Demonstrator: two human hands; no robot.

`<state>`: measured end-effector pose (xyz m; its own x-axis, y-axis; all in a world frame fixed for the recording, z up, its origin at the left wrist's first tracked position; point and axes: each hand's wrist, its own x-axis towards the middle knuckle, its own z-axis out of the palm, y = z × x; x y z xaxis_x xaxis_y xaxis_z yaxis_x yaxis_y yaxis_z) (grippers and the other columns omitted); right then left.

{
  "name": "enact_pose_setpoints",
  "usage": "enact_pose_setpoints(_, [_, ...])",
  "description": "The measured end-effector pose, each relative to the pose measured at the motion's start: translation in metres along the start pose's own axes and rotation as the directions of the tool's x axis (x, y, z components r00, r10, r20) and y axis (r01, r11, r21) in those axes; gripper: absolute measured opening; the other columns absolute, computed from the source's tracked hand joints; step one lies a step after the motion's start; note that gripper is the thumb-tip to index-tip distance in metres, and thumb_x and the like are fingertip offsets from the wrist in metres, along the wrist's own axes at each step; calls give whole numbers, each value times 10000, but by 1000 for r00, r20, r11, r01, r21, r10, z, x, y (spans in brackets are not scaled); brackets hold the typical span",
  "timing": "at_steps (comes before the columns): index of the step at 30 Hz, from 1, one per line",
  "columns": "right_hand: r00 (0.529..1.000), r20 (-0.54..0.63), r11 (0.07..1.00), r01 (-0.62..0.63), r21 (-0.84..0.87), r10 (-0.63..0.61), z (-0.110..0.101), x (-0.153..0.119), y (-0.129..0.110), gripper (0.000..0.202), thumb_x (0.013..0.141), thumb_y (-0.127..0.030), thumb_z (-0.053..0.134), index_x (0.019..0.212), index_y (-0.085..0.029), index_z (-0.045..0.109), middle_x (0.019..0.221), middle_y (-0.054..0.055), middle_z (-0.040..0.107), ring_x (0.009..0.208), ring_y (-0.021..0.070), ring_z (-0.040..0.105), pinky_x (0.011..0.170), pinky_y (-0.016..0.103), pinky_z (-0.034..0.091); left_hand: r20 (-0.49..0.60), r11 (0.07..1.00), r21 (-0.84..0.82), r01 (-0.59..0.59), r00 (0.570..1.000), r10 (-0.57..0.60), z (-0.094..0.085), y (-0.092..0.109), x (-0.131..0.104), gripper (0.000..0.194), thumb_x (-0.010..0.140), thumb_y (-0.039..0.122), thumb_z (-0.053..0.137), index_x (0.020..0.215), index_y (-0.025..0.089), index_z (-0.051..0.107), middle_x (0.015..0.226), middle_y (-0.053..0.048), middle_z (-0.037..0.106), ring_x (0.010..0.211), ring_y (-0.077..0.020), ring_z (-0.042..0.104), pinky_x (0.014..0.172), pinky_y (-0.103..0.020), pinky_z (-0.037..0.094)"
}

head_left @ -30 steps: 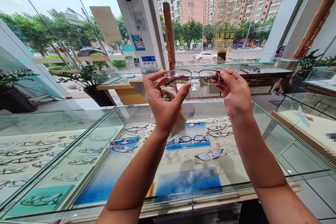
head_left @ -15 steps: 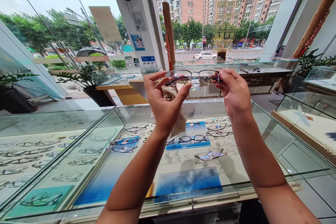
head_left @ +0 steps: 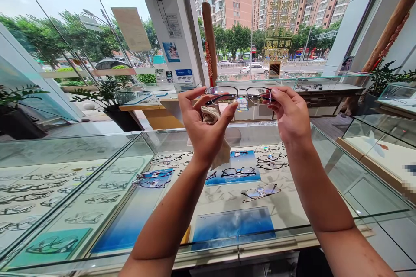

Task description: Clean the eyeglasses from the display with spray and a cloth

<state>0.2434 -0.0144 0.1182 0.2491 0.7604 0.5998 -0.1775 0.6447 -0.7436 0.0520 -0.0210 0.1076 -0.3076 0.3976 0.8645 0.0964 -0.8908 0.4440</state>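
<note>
A pair of eyeglasses [head_left: 242, 91] with a thin dark frame is held up level, above the glass display case. My left hand [head_left: 206, 121] pinches its left end near the hinge, the thumb below the left lens. A bunched beige cloth [head_left: 210, 114] is tucked in the same palm, its loose part [head_left: 222, 156] hanging below the hand. My right hand [head_left: 292, 112] grips the right end of the eyeglasses between thumb and fingers. The temples are partly hidden behind the lenses and fingers.
Beneath my arms stands a glass display case [head_left: 240, 239] holding several eyeglasses [head_left: 238, 172] and blue cards [head_left: 234, 225]. Another glass case [head_left: 373, 143] is at the right. Further back are a low counter [head_left: 325, 91], a potted plant [head_left: 112, 99] and tall windows.
</note>
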Motion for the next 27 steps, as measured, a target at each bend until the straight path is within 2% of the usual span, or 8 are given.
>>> enact_pose_setpoints(10, [1000,-4,1000,14,5,-14,1,-2,-5,166,870,-454,798,886,-297,747,911,-14,768,840,166,709,823,338,580,26,999,7,36,999,-36,-3,-12,1,696,772,614,935,1246,299,534,1157,-48,701,1028,-236,760,862,-371,625])
enact_pose_setpoints(21, [1000,17,1000,16,13,-16,0,-1,-4,156,876,-447,770,915,-300,730,992,3,779,932,191,745,850,367,597,42,999,-36,-7,999,8,0,-9,1,754,738,640,949,1260,315,513,1152,-57,723,1114,-300,782,926,-446,629])
enact_pose_setpoints(24, [999,48,998,18,55,-21,-1,-1,-6,210,873,-511,754,928,-309,732,1018,4,790,985,203,761,872,376,608,53,994,-88,71,996,-67,0,-11,2,758,738,671,936,1254,317,508,1130,-62,741,1040,-279,788,830,-407,631])
enact_pose_setpoints(27, [993,111,997,18,79,-27,-1,-3,-9,277,895,-578,700,980,-319,748,1068,12,804,1030,216,769,908,397,619,110,941,-189,283,958,-266,-3,-13,6,733,739,666,933,1233,309,525,1124,-73,768,739,-170,728,587,-298,541])
